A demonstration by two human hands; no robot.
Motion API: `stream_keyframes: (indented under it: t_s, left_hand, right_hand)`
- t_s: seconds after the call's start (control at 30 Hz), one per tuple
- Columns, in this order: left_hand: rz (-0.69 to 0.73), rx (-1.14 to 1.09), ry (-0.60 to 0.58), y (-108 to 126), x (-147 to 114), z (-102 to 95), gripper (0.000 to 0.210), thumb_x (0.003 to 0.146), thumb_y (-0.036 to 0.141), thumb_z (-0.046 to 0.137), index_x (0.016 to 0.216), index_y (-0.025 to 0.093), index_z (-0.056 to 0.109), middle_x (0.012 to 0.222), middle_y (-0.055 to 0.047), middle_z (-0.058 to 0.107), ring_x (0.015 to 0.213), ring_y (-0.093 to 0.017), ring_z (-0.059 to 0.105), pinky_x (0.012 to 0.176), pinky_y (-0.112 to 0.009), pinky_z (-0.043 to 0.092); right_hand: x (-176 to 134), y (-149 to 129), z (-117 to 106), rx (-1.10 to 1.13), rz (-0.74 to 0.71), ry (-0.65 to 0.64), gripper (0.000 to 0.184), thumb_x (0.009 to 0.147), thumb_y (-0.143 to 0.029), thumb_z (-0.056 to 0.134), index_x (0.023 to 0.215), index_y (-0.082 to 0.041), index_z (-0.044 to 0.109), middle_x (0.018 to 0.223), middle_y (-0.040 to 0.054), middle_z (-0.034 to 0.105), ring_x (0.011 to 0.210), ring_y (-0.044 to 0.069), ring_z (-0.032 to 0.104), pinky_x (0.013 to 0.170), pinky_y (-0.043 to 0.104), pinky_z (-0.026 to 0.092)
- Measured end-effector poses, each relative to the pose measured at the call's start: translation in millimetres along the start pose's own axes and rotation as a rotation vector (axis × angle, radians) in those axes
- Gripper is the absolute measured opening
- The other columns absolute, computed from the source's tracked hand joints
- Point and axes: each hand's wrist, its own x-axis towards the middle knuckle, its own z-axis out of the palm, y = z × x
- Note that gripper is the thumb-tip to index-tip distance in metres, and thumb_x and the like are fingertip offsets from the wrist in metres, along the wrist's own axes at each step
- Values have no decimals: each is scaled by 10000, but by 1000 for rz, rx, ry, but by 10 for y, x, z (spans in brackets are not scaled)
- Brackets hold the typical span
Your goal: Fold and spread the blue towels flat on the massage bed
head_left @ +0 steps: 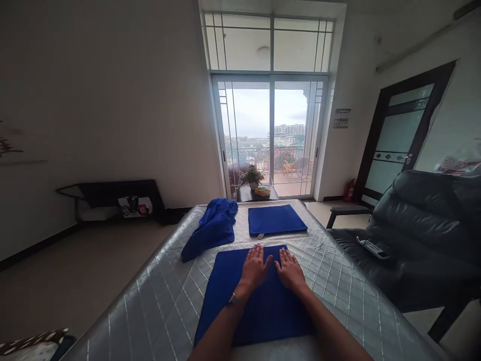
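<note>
My left hand (256, 265) lies flat on a blue cloth (225, 291), its fingers stretched toward the far edge. Beside it my right hand (290, 269) also presses flat on the same cloth, fingers out and thumb pointing inward. The cloth is spread smooth in a rough rectangle on the silver quilted cover (161, 296). Beyond my hands sits a neatly folded blue cloth (277, 219) with a small white tag at its near edge. To its left, another blue cloth (216, 228) is heaped and crumpled.
A black recliner (421, 240) stands close on the right, with a white power strip (373, 248) on its seat. Past the bed's far end, a small table holds a potted plant (253, 175) and a tissue pack (262, 192). Behind them are sliding glass doors (271, 135).
</note>
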Motion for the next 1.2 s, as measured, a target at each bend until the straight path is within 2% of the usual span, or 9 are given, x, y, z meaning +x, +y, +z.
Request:
stream_keyframes:
  t_s: [0.1,0.2,0.37,0.53,0.63,0.83,0.97,1.07,1.2]
  left_hand:
    - [108,-94,-76,477,-5,149,722,1041,554,138,1526,87,399,1589,-162,387,1501,-250,306,1234,-437,274]
    - [102,-94,-119,498,-114,203,699,1045,529,128,1541,104,379,1592,-159,383,1508,-253,284,1240,-458,257]
    - [15,-21,-185,-204,-444,-20,690,1033,573,189,1568,162,334,1629,-110,315,1524,-243,244,1250,-464,216]
    - [-187,88,-202,-955,-872,-315,793,1010,641,140,1572,105,301,1646,-130,251,1534,-268,202,1250,-480,180]
    - [-210,108,-197,-1150,-1030,-358,854,997,666,100,1574,59,266,1650,-151,228,1538,-272,185,1245,-458,192]
    - [-206,163,-236,-1209,-1031,-359,846,999,653,108,1571,52,274,1649,-165,226,1533,-281,205,1239,-452,200]
    - [-190,231,-181,-954,-928,-435,785,1011,606,172,1550,62,344,1633,-161,289,1527,-307,226,1244,-490,183]
    - [-3,145,-136,-395,-848,-381,737,1022,577,171,1557,102,348,1632,-127,311,1526,-278,239,1252,-459,192]
    - [332,-42,-135,455,-819,-155,666,1045,531,153,1584,161,280,1638,-87,307,1526,-227,241,1253,-434,213]
  right_hand:
    - [-4,41,19,-24,-43,-9,647,1000,-317,220,1597,-68,212,1674,90,161,1544,192,114,1233,362,96]
    - [-1,54,29,-16,-38,4,656,1006,-354,219,1595,-66,222,1670,98,175,1543,195,120,1232,362,102]
    - [-1,-1,-16,4,1,10,669,1014,-410,191,1593,-80,241,1663,98,207,1542,188,128,1231,371,88]
    - [-50,-51,-117,-32,-7,9,656,1018,-385,196,1594,-71,226,1665,102,198,1542,193,126,1234,390,76]
    - [-203,-33,-143,-52,-37,50,644,1017,-346,198,1590,-53,226,1662,112,202,1544,200,114,1240,404,41]
    - [-822,71,-75,-1,-81,24,667,1025,-416,193,1593,-69,228,1663,94,181,1545,193,104,1248,405,73]
    - [-1062,84,-38,26,-41,-25,684,1022,-448,201,1594,-72,222,1668,83,154,1545,193,97,1251,392,87]
    - [-1096,64,-40,39,-24,-13,685,1021,-442,210,1591,-63,226,1665,90,163,1545,200,105,1252,392,84]
    - [-1105,63,-59,14,-55,-19,645,1012,-352,222,1588,-63,244,1663,98,168,1544,207,108,1252,395,91]
